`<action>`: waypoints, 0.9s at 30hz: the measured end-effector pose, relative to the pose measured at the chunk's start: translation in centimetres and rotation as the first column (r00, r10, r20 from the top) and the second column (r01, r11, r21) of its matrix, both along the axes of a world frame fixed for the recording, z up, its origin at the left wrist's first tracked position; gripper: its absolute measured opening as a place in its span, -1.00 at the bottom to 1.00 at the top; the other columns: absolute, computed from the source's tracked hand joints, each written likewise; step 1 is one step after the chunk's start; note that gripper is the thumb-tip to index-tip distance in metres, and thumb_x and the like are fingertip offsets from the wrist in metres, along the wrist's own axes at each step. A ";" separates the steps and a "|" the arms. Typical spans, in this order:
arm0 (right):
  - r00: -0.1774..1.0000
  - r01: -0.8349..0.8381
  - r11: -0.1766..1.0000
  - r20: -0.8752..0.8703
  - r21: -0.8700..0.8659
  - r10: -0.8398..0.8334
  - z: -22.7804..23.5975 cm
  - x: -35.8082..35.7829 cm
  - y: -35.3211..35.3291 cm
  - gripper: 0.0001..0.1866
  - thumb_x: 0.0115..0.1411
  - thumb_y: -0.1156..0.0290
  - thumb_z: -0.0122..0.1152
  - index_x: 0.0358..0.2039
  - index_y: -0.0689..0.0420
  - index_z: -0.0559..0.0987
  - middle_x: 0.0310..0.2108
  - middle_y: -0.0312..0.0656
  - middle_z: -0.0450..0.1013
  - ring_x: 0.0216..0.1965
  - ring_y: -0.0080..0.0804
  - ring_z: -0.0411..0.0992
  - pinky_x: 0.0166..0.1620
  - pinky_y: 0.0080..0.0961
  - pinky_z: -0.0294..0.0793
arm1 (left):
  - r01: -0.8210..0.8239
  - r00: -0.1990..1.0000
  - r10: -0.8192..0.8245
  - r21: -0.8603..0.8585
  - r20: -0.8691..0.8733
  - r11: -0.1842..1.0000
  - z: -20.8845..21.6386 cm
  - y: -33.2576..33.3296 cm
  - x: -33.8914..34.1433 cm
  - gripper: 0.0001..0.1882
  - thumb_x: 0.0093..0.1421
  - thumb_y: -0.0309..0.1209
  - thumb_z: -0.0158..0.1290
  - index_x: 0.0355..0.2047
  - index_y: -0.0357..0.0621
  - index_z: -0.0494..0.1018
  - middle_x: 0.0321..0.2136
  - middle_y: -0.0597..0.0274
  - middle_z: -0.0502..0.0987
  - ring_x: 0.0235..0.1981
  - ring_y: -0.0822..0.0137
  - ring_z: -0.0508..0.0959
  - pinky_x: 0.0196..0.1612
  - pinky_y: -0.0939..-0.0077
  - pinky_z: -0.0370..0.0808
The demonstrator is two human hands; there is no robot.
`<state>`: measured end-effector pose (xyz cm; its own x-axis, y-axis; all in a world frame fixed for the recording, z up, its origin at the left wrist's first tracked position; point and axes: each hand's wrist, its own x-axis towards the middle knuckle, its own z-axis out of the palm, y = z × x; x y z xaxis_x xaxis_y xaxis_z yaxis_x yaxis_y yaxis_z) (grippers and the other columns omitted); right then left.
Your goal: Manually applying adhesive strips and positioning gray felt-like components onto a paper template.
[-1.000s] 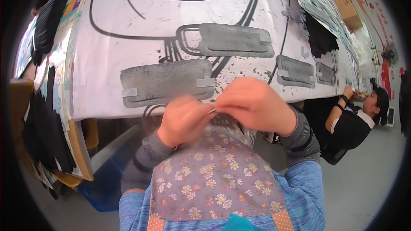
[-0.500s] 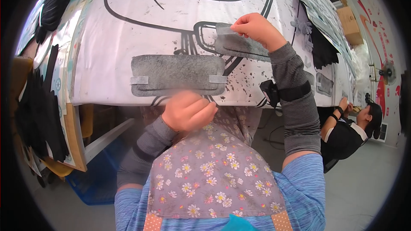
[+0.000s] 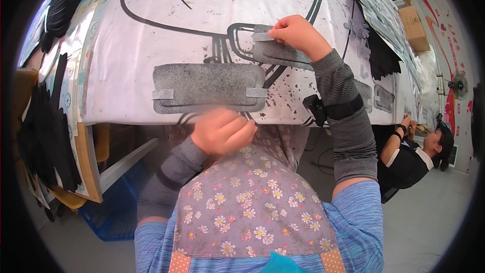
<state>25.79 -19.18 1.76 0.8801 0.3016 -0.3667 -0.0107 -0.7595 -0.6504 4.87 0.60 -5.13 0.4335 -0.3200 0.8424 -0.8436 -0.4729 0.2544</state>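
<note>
A dark grey rounded-rectangle piece (image 3: 209,81) lies flat on the white, line-printed table cover, with a pale grey strip at each end. Beyond it to the right rests a similar grey piece (image 3: 278,53), partly hidden by my right hand (image 3: 299,35). The thumb and forefinger of that hand pinch the end of a pale strip (image 3: 261,37) at this piece's left side. My left hand (image 3: 224,131) is closed at the table's near edge, just below the first piece. Its fingers curl together, and whether they hold anything is hidden.
The white cover (image 3: 118,81) carries thick black lines and dark specks. More grey pieces (image 3: 384,98) lie to the right, near black fabric (image 3: 382,58). Another person (image 3: 414,156) works at the right. Black cloth strips (image 3: 48,136) hang at the left, above a blue crate (image 3: 111,207).
My right hand has shifted slightly left with the strip end still pinched. My left hand stays nearly in place. The other person's hands at the right have moved a little.
</note>
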 end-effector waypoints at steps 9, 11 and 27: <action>0.997 -0.010 0.998 0.069 -0.065 0.014 -0.4 0.1 0.2 -0.75 0.11 0.29 0.29 -0.50 0.25 0.59 -0.59 -0.31 0.46 -0.53 -0.58 0.35 -0.41 -0.58 0.35 | 0.001 1.000 -0.001 0.005 -0.013 1.000 -0.1 0.0 -0.1 -0.79 -0.14 -0.55 0.25 -0.45 -0.21 0.49 -0.57 0.31 0.50 -0.58 0.34 0.48 -0.55 0.49 0.41; 0.997 -0.003 0.997 0.073 -0.077 0.009 -0.6 0.0 0.1 -0.75 0.11 0.29 0.29 -0.49 0.25 0.59 -0.59 -0.31 0.46 -0.53 -0.57 0.36 -0.40 -0.57 0.36 | 0.000 1.000 0.000 -0.001 -0.011 1.000 0.0 0.1 -0.1 -0.79 -0.14 -0.55 0.25 -0.45 -0.21 0.49 -0.56 0.31 0.51 -0.58 0.34 0.48 -0.55 0.49 0.41; 0.927 -0.019 0.982 0.364 -0.190 0.088 -1.3 -0.8 0.3 -0.76 0.03 0.32 0.34 -0.51 0.24 0.55 -0.59 -0.19 0.46 -0.52 -0.40 0.40 -0.39 -0.45 0.40 | 0.018 0.999 -0.018 -0.001 -0.034 1.000 0.0 0.1 -0.1 -0.78 -0.14 -0.56 0.25 -0.43 -0.23 0.49 -0.56 0.30 0.51 -0.58 0.33 0.48 -0.55 0.49 0.41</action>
